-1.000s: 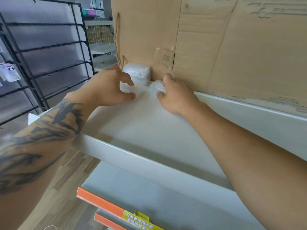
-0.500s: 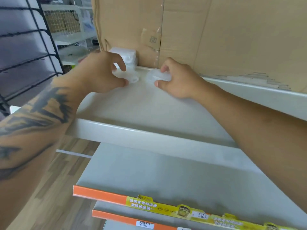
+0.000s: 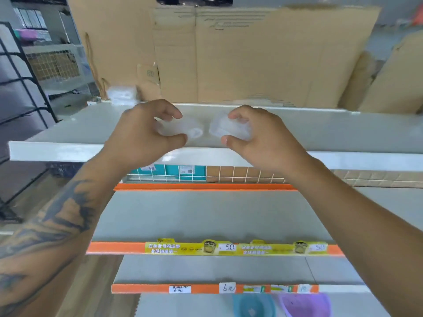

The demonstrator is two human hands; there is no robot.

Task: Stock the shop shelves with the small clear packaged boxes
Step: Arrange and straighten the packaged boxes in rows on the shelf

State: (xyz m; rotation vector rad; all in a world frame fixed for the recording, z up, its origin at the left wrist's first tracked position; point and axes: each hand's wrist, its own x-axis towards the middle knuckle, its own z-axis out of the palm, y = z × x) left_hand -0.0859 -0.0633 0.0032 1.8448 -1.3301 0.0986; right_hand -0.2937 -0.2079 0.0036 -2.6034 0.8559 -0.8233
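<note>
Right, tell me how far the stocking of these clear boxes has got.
Done: one small stack of clear boxes sits at the back left of the top shelf. In hand: the left hand holds one clear box, the right hand another, above that shelf. Left: both to set down; most of the shelf shows bare.

Both my arms reach forward, bare from the elbow down, with dark tattoo work covering my left forearm. My left hand (image 3: 146, 131) is turned palm inward, fingers curled over the top and thumb stretched below, forming a pinching grip on a small clear box (image 3: 183, 129). My right hand (image 3: 258, 136) mirrors it just beside, well short of touching: fingers bent above, thumb below, its grip closed round a second clear box (image 3: 229, 130). Each box sticks out from its grip toward the other hand. Both wrists are level and roughly straight.
</note>
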